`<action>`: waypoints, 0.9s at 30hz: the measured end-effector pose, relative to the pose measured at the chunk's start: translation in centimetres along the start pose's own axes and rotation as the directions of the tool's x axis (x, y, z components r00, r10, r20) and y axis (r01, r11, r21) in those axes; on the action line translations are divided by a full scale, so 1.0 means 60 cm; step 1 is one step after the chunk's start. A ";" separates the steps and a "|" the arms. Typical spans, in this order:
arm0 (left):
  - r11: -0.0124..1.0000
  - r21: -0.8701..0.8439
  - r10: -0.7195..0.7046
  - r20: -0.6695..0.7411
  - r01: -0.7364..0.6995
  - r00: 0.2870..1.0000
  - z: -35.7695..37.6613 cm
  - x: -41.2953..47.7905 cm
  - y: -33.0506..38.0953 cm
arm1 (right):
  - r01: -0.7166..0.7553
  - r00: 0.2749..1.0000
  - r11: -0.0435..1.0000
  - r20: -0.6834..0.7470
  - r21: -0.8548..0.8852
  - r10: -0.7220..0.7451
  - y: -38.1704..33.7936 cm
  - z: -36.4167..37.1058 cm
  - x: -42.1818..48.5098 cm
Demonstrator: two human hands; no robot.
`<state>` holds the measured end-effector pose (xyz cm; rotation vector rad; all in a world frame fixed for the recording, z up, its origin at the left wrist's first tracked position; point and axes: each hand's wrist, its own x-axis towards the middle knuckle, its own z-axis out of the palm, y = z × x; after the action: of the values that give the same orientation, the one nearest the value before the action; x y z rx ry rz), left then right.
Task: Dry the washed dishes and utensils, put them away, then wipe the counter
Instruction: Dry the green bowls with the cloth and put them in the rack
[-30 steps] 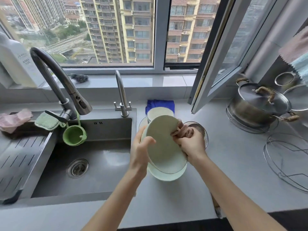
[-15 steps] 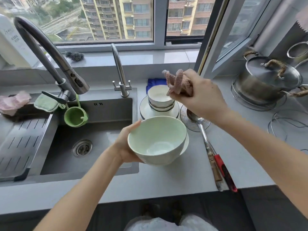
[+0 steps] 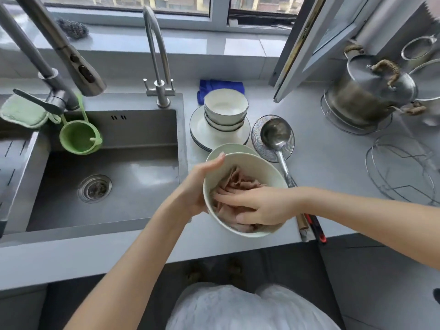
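My left hand (image 3: 200, 189) grips the left side of a pale green bowl (image 3: 252, 163), thumb on its rim, and holds it tilted above the counter edge. Inside the bowl my right hand (image 3: 257, 206) presses a pinkish-brown cloth (image 3: 240, 184) against the inner wall with fairly straight fingers. Just behind it a second pale green bowl (image 3: 228, 148) sits on the counter. Farther back, white bowls (image 3: 226, 108) are stacked on white plates (image 3: 202, 132). A metal ladle (image 3: 276, 134) lies on a wire skimmer (image 3: 259, 148) to the right.
The steel sink (image 3: 107, 172) lies to the left with two taps and a hanging green cup (image 3: 78, 139). A blue cloth (image 3: 221, 85) lies behind the dishes. A lidded steel pot (image 3: 371, 91) and wire racks (image 3: 402, 172) stand at the right. Red-handled utensils (image 3: 314, 227) lie under my right arm.
My right hand came down from above the stacked dishes and pushed the cloth into the bowl. The left hand tilted the bowl and shifted it right, over the counter.
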<state>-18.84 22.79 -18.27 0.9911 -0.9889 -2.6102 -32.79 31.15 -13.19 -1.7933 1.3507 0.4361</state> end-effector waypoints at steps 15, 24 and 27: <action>0.978 0.111 -0.182 0.017 0.179 0.983 0.004 0.014 -0.012 | -0.174 0.979 0.984 -0.116 -0.036 0.168 -0.029 0.070 -0.058; 0.933 -0.159 -0.330 -0.016 0.323 0.944 0.095 0.033 -0.039 | 0.198 0.217 0.864 -0.880 0.464 0.423 -0.079 0.123 -0.158; 0.926 -0.202 -0.331 -0.028 0.319 0.943 0.134 0.034 -0.057 | 0.567 -0.117 0.653 -0.736 0.501 0.667 -0.063 0.152 -0.252</action>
<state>-25.35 28.81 -17.08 1.2701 -0.5778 -2.8474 -33.02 47.97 -6.63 -0.8964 2.0511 -1.9037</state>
